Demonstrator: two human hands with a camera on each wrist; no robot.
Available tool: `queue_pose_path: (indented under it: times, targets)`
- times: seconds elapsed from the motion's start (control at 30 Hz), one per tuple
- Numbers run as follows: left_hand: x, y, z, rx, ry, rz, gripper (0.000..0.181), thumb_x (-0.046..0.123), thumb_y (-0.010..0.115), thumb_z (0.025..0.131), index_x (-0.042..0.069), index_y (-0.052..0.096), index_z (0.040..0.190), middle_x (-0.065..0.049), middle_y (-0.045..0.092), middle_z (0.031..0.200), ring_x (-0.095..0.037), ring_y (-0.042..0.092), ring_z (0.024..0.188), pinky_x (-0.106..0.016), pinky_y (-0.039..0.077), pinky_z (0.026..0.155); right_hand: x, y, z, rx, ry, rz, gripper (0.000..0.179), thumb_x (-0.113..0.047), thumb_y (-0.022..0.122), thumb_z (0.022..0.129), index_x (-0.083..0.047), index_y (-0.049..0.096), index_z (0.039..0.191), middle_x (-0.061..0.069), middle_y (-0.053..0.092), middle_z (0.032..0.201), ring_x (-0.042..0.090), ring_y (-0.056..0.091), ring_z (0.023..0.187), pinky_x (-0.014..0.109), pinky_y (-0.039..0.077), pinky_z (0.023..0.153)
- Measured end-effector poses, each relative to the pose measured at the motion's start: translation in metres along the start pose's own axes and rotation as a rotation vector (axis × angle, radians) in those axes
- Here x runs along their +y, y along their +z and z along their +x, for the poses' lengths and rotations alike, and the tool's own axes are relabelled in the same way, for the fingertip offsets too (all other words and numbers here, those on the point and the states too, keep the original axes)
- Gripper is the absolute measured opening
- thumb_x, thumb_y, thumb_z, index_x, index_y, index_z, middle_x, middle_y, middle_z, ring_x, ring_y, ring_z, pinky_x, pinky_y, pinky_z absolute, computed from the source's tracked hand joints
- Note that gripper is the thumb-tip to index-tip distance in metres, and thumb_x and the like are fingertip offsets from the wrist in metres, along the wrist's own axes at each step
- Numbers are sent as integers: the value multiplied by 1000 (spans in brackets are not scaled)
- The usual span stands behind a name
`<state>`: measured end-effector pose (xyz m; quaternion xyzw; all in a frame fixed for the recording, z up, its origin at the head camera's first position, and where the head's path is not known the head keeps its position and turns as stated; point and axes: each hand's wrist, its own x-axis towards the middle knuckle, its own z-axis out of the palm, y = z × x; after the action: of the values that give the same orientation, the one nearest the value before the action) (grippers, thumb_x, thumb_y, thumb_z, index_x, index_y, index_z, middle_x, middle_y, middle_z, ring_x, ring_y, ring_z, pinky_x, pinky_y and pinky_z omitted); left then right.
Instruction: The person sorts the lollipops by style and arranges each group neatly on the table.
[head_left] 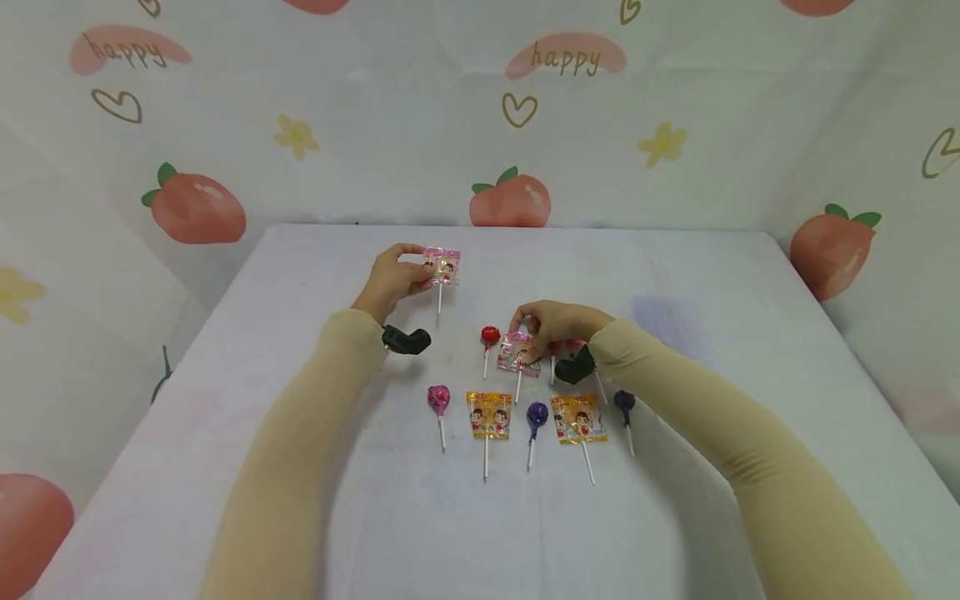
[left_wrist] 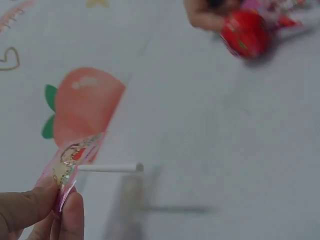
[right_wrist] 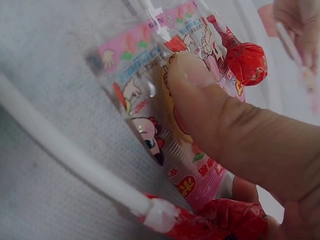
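My left hand (head_left: pixel 393 279) pinches a flat lollipop in a pink printed wrapper (head_left: pixel 447 265) by its side edge, raised over the far part of the table, stick pointing down. Thumb and fingers of my right hand (head_left: pixel 558 321) grip another pink-wrapped lollipop (right_wrist: pixel 205 170) close to the tabletop. Flanking that packet are a round red lollipop (head_left: pixel 490 335) and a second red lollipop (head_left: pixel 553 350), the latter partly covered by the hand. Behind the right wrist, a further pink wrapper (head_left: pixel 576 343) is mostly hidden.
Nearer me runs a row: a pink round lollipop (head_left: pixel 438 398), a yellow-wrapped one (head_left: pixel 489 414), a purple one (head_left: pixel 537 414), another yellow-wrapped one (head_left: pixel 579 418) and a dark purple one (head_left: pixel 624 402). A printed cloth backdrop (head_left: pixel 405 150) rises behind the white table (head_left: pixel 420 533).
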<state>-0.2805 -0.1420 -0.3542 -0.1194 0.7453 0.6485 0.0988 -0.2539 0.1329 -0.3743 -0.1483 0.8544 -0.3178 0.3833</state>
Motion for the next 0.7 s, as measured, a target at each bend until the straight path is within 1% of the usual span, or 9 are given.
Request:
queue_pose_path:
  times: [0.1,0.17,0.27,0.33,0.4,0.53,0.6,0.7]
  targets:
    - [-11,0,2,10,-21,84,53,2,66,90,11,47,139,-10,61,106,-9,61,75,-22,57,75,-1,0,0,11,-8,-28,47,-10,80,80,-13,55,120,7,41,98,18,42,79,25,39,59]
    - [-18,0,3,12,-39,115,53,2,65,91,11,47,139,-11,61,110,-8,61,76,-22,57,76,-2,-1,-1,11,-2,-28,47,-10,80,80,-13,55,120,7,41,98,19,43,80,26,38,60]
    - [-28,-1,4,7,-67,106,55,1,65,91,11,45,141,-12,58,111,-8,61,76,-21,58,75,-3,0,-2,7,9,-27,48,-10,79,80,-13,55,121,7,41,99,19,43,79,26,38,59]
    - [-32,-1,5,12,-70,90,55,0,65,90,10,45,141,-12,57,109,-8,61,74,-21,58,73,-4,0,-2,7,10,-30,48,-10,79,80,-13,55,121,7,41,99,19,43,79,25,39,58]
    - [-34,-2,5,20,-55,121,55,1,66,90,9,46,140,-12,56,106,-8,61,71,-20,58,69,-3,0,-2,7,10,-33,48,-10,79,80,-13,54,121,7,41,99,18,43,79,25,40,58]
    - [-34,-2,4,53,-1,286,52,7,70,88,8,49,136,-11,59,101,-5,57,64,-15,54,58,-2,0,-1,8,14,-23,48,-10,79,80,-14,54,121,7,41,98,19,44,78,25,45,54]
    - [-34,-1,4,70,14,350,51,10,72,88,7,50,133,-12,60,101,-4,56,61,-14,52,54,-2,0,-1,8,19,-15,48,-10,79,80,-14,55,121,7,41,99,19,45,78,26,47,52]
    - [-33,1,5,81,17,395,49,11,73,87,6,50,131,-14,60,103,-5,53,56,-14,50,51,-1,1,0,11,16,-12,48,-10,79,80,-14,54,121,7,41,99,19,46,78,26,47,51]
